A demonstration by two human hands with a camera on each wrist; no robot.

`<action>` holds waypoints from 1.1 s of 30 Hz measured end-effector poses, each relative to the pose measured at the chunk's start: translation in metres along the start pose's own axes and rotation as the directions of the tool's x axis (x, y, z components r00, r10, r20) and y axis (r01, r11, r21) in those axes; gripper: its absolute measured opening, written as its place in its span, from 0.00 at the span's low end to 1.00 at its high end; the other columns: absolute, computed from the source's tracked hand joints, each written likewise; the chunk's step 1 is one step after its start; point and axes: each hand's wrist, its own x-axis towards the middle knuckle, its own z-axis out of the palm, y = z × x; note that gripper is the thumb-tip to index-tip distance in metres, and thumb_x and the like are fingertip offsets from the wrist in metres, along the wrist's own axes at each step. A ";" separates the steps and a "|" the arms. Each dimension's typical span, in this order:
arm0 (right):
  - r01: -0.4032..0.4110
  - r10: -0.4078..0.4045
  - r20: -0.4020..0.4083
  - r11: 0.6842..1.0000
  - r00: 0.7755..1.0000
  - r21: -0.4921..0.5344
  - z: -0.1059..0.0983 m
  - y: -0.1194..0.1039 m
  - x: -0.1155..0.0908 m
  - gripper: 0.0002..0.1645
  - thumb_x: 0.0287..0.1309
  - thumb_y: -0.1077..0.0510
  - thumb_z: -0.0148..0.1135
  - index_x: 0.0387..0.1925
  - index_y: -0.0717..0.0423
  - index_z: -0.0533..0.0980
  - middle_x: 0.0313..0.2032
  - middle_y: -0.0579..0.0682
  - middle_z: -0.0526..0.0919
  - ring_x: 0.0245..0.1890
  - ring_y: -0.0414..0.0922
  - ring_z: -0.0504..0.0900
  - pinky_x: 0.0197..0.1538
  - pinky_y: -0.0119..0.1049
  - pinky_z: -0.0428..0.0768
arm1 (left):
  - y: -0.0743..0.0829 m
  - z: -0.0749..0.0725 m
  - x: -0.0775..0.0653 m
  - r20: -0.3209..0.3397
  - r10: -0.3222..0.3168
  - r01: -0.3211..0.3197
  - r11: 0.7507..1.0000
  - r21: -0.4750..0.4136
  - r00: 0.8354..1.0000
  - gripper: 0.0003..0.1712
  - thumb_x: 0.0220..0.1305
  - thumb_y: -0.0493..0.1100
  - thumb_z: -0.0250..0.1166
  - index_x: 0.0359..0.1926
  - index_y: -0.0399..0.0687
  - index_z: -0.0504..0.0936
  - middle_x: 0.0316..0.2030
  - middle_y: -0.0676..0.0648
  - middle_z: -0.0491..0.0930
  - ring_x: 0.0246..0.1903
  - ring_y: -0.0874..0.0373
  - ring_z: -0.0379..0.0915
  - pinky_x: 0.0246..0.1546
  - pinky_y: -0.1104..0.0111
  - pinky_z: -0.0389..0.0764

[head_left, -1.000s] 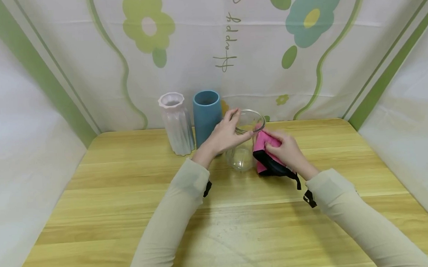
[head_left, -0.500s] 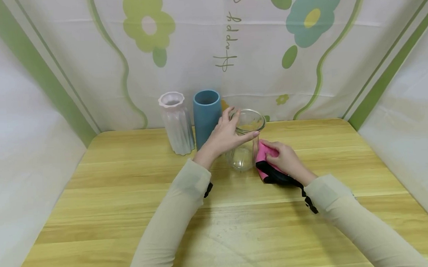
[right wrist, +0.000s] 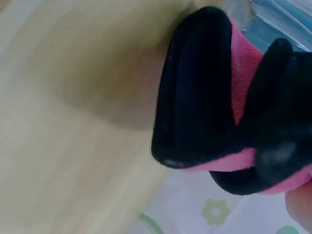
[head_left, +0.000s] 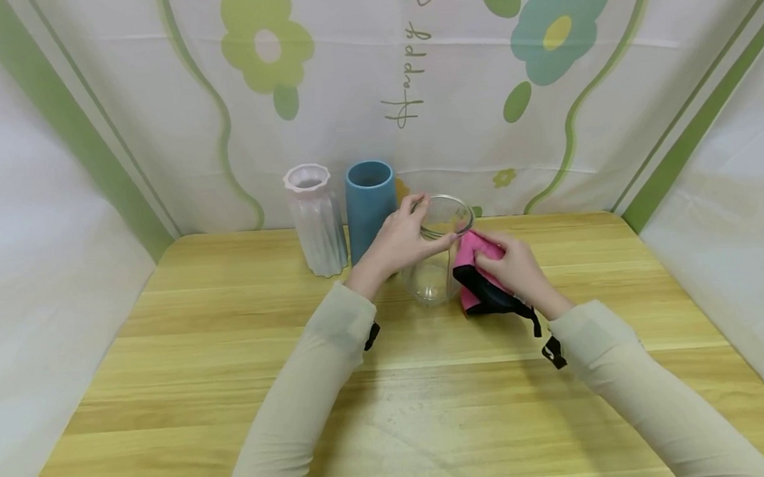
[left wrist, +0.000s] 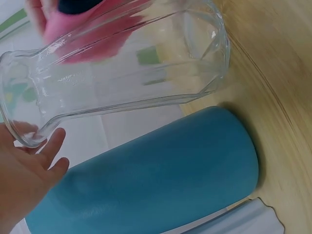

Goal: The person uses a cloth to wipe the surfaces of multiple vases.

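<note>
A clear glass vase with a flared rim stands upright on the wooden table. My left hand grips it near the rim, thumb on the front side and fingers round the left; in the left wrist view the fingers lie by the vase's neck. My right hand pinches a folded pink cloth with black edging and presses it to the vase's right side. The left wrist view shows the pink through the glass. In the right wrist view the black edging fills the middle and hides most of the hand.
A blue cylindrical vase stands close to the left of the glass one, partly behind my left hand. Further left is a pale pink and white ribbed vase. A flowered curtain hangs behind the table.
My right hand slid the cloth down the glass vase's side, then brought it back up near the rim. The left hand's grip shifted only slightly, and the vase stayed in place.
</note>
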 end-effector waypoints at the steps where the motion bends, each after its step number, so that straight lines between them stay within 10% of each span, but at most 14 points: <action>1: -0.001 0.001 -0.009 1.000 1.000 0.004 -0.001 -0.002 0.001 0.29 0.59 0.62 0.59 0.63 0.58 0.71 0.59 0.65 0.75 0.42 0.50 0.76 0.38 0.23 0.71 | 0.000 0.000 0.000 0.009 -0.001 0.001 1.000 -0.017 1.000 0.52 0.60 0.68 0.55 0.75 0.47 0.47 0.75 0.48 0.46 0.69 0.41 0.55 0.68 0.49 0.61; 9: 0.022 -0.022 0.011 1.000 1.000 0.005 0.001 -0.002 0.002 0.29 0.58 0.64 0.59 0.62 0.61 0.71 0.55 0.67 0.77 0.46 0.53 0.77 0.40 0.21 0.71 | -0.001 0.000 0.001 0.040 0.000 0.002 0.998 -0.065 0.999 0.51 0.61 0.65 0.54 0.76 0.50 0.43 0.76 0.49 0.42 0.68 0.39 0.57 0.67 0.49 0.63; 19: 0.073 -0.055 0.132 0.988 0.990 -0.133 0.013 0.025 -0.005 0.32 0.55 0.65 0.58 0.64 0.56 0.70 0.53 0.67 0.79 0.46 0.55 0.78 0.47 0.47 0.76 | -0.002 0.003 -0.001 0.027 -0.011 0.013 0.996 -0.085 1.000 0.57 0.58 0.73 0.54 0.76 0.52 0.39 0.76 0.53 0.35 0.74 0.47 0.44 0.69 0.48 0.59; 33: 0.086 -0.077 0.080 0.990 0.994 -0.115 0.009 0.022 -0.002 0.31 0.55 0.65 0.59 0.63 0.55 0.71 0.53 0.66 0.79 0.41 0.53 0.78 0.40 0.42 0.76 | 0.000 0.004 0.000 -0.020 -0.022 0.022 1.000 -0.001 1.000 0.54 0.59 0.71 0.55 0.76 0.49 0.45 0.74 0.49 0.46 0.73 0.47 0.45 0.71 0.51 0.56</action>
